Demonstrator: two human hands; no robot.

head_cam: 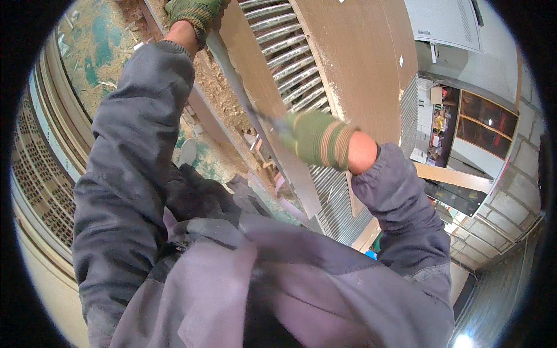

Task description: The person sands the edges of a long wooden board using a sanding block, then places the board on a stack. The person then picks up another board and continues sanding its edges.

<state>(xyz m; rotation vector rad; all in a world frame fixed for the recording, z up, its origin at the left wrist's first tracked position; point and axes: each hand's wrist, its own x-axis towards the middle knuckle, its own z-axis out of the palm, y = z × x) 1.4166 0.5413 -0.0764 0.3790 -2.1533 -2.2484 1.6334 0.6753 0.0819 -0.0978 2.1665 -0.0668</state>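
Note:
My left hand [193, 15], in a green knitted glove, reaches to the top edge of the view beside a wooden board; its fingers are largely cut off or hidden. My right hand [320, 139], in a green glove with tan stripes at the cuff, is blurred over a long narrow board [300, 182]. Its fingertips are near a grey strip or edge [230, 69] that runs up towards my left hand. Whether either hand grips something is not clear. Under the boards lie metal rollers [287, 56] of a conveyor.
A large brown wood panel [361, 56] rests on the rollers at the right. Wood shavings [222, 91] and offcuts lie below the narrow board. Stacked panels or strips [56, 108] stand at the left. A shelf with small items [439, 126] is beyond, by a block wall.

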